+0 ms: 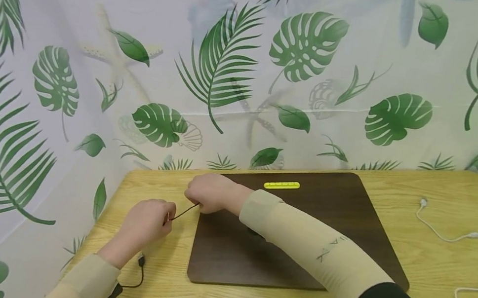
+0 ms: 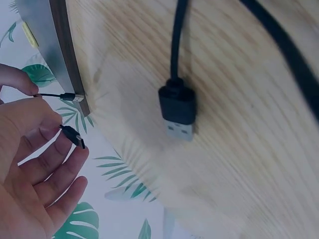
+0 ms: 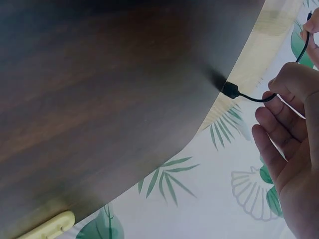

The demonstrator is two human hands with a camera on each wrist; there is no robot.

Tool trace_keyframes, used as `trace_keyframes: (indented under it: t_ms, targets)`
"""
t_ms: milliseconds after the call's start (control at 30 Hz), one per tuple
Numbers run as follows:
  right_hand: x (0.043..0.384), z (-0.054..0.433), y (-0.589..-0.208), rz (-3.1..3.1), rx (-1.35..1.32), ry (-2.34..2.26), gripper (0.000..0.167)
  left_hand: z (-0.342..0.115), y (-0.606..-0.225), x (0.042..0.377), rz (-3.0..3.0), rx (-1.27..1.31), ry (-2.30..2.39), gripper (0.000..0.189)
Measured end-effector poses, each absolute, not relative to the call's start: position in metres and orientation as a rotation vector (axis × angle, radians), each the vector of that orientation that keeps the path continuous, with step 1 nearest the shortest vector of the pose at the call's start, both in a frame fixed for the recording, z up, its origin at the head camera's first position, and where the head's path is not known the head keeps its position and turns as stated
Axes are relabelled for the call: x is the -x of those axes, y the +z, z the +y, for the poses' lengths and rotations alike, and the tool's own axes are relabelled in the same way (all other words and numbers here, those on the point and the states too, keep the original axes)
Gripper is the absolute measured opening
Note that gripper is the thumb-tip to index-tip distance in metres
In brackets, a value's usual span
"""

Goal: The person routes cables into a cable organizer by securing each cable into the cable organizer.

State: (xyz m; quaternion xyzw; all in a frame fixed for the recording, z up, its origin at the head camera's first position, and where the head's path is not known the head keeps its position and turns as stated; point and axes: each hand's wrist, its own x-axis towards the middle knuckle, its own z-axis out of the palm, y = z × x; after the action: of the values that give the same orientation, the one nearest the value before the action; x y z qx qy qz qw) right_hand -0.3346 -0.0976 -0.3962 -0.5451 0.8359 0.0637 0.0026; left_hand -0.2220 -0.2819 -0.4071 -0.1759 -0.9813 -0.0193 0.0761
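Both hands hold one short black USB cable (image 1: 185, 211) above the table, left of the dark board. My left hand (image 1: 147, 222) pinches it near one end; in the left wrist view that small black connector (image 2: 73, 136) pokes out past the thumb, the other fingers loosely spread. My right hand (image 1: 211, 193), over the board's far left corner, pinches the cable near its other end. The black USB plug (image 3: 230, 89) hangs beyond those fingertips. A second black USB cable (image 1: 141, 276) lies on the table below the left wrist, its metal-tipped plug (image 2: 177, 107) large in the left wrist view.
The dark brown board (image 1: 296, 265) covers the table's middle. A yellow clip-like strip (image 1: 282, 185) lies at its far edge. White cables (image 1: 445, 239) lie on the wooden table (image 1: 452, 195) at right. A leaf-patterned cloth (image 1: 248, 70) hangs behind.
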Motion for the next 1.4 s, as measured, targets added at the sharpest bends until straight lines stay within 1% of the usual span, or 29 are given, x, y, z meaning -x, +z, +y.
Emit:
trace_keyframes:
  t_ms: [133,367,600,933,1200,1400]
  targets:
    - [0.337,-0.090,-0.394,2.621,1.722,0.162,0.015,-0.278,-0.406,0.222,-2.903,0.554,-0.077,0.027]
    - [0.338,-0.077,-0.392,2.595,1.790,0.113,0.014,-0.270,-0.405,0.223,-2.847,0.595,-0.078,0.024]
    - [0.339,-0.072,-0.392,2.611,1.843,0.092,0.025,-0.266,-0.403,0.226,-2.846,0.601,-0.105,0.021]
    - [0.337,-0.064,-0.388,2.596,1.939,0.210,0.016,-0.261,-0.404,0.225,-2.859,0.593,-0.141,0.020]
    - [0.334,-0.054,-0.383,2.579,1.987,0.277,0.019,-0.255,-0.404,0.228,-2.878,0.579,-0.141,0.015]
    - [0.331,-0.048,-0.382,2.585,2.044,0.376,0.020,-0.250,-0.404,0.228,-2.853,0.595,-0.145,0.017]
